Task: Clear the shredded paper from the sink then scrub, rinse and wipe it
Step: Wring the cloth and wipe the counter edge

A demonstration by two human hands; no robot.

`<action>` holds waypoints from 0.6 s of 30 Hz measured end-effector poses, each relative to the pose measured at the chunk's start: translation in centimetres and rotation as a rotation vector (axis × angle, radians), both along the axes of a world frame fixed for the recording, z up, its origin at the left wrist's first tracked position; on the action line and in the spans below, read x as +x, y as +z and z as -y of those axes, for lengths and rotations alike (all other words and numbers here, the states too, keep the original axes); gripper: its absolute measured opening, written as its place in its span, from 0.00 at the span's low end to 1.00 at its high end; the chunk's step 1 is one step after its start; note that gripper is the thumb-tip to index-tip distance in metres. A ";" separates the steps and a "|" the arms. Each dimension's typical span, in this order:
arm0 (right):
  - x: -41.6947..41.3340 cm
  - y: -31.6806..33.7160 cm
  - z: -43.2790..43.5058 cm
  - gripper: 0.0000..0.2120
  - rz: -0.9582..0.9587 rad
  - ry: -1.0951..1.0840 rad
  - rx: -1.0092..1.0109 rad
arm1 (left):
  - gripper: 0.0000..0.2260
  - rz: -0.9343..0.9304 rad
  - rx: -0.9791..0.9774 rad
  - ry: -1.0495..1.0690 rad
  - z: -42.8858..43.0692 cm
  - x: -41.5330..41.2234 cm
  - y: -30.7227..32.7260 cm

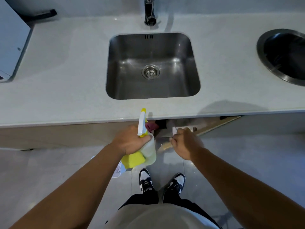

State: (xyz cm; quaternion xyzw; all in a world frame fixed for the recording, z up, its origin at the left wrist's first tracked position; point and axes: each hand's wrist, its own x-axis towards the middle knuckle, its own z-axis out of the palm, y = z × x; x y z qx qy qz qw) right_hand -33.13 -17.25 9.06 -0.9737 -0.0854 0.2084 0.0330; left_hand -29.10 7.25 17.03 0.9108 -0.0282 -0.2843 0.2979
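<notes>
The sink (pixel 115 63) shows no paper, so scrubbing seems next: the left hand (pixel 130 139) grips spray bottle (pixel 149 151) and sponge (pixel 132 160) below the bench (pixel 66 80) edge, while the right hand (pixel 184 142) curls round the cupboard door (pixel 214 124), which likely needs shutting first.

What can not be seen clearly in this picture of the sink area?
Head view:
Tap: top cut off by the upper edge.
Cupboard inside: mostly hidden by the countertop.
Round bin opening: cut off by the right edge.
Spray bottle: partly covered by the left hand and sponge.
</notes>
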 end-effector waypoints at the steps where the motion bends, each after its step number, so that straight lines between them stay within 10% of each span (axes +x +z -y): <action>1: -0.6 -0.1 0.0 0.20 -0.071 0.025 -0.053 | 0.12 -0.001 0.001 -0.025 0.1 0.0 0.0; 12: -6.3 -3.1 7.1 0.11 -0.595 -0.181 -0.265 | 0.12 -0.009 -0.016 -0.278 4.8 -0.1 -0.9; 18: -8.3 -4.5 10.9 0.14 -0.488 -0.665 -0.062 | 0.16 -0.049 0.017 -0.442 9.3 -0.9 -1.6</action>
